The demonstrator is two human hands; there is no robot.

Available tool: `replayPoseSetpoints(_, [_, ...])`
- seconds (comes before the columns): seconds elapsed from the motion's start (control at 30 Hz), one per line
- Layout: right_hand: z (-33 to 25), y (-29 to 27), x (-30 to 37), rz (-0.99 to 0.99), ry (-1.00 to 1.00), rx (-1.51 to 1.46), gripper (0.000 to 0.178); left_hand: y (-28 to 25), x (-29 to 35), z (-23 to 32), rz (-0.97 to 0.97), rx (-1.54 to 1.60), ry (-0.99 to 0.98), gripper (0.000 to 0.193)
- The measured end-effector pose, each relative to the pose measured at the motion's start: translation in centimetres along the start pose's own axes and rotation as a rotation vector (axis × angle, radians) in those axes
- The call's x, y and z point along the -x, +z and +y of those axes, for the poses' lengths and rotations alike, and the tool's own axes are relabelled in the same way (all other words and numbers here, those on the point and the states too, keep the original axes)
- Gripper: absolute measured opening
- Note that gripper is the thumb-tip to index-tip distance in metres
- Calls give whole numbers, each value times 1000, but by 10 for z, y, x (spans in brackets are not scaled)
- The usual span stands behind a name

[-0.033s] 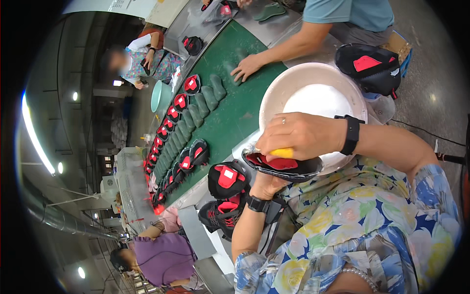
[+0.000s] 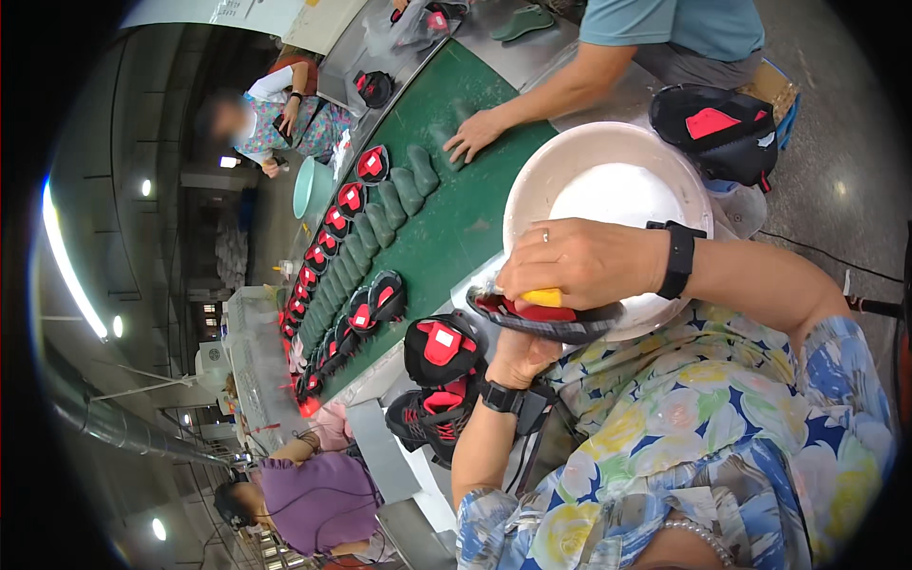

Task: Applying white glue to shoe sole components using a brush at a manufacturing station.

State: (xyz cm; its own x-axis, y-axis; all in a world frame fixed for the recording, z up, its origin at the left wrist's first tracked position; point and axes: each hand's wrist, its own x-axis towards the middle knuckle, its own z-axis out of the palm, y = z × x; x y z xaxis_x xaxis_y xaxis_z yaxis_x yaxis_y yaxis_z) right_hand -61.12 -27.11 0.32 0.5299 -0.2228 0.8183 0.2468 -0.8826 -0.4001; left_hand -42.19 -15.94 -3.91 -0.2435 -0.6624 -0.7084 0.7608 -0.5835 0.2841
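Over the near side of a pale pink basin (image 2: 534,180), a black shoe upper (image 2: 581,332) with a red lining is resting in the person's two hands. The left hand (image 2: 524,359) is gripping it from below, some of its fingers hiding behind the upper. The right hand (image 2: 578,264) is bending over the opening, its fingers clasping a small yellow object (image 2: 542,297) whose kind I cannot tell. Black wristbands are circling both wrists. White material (image 2: 622,198) is covering the basin's bottom. Just left of the held upper, another black-and-red upper (image 2: 439,350) is lying near black shoes (image 2: 442,423) with red laces. Farther off, grey-green foot-shaped pieces (image 2: 375,223) are lining a green belt (image 2: 465,223) beside a row of black-and-red uppers, and a co-worker's hand (image 2: 478,133) is reaching over its far part.
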Motion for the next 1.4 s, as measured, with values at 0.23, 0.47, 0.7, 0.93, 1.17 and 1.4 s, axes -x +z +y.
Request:
replayPoseSetpoints(0.23, [15, -1, 13, -157, 278, 57, 24, -15, 4, 2, -64, 46, 90, 36])
replayPoseSetpoints(0.47, [24, -12, 15, -196, 587, -125, 23, -20, 8, -1, -8, -178, 355, 41])
replayPoseSetpoints(0.7, [17, -28, 14, -148, 622, -119, 20, -32, 23, 24, 42, -527, 646, 43])
replayPoseSetpoints(0.93, [15, -25, 18, -98, 353, -33, 20, -35, 23, 27, 73, -897, 919, 45])
replayPoseSetpoints(1.17, [20, -19, 22, -120, 460, 6, 19, -44, 16, 40, 167, -1231, 1161, 47])
replayPoseSetpoints(1.4, [-27, 9, 10, 175, 644, -323, 17, -57, 8, 60, 308, -1588, 1398, 49])
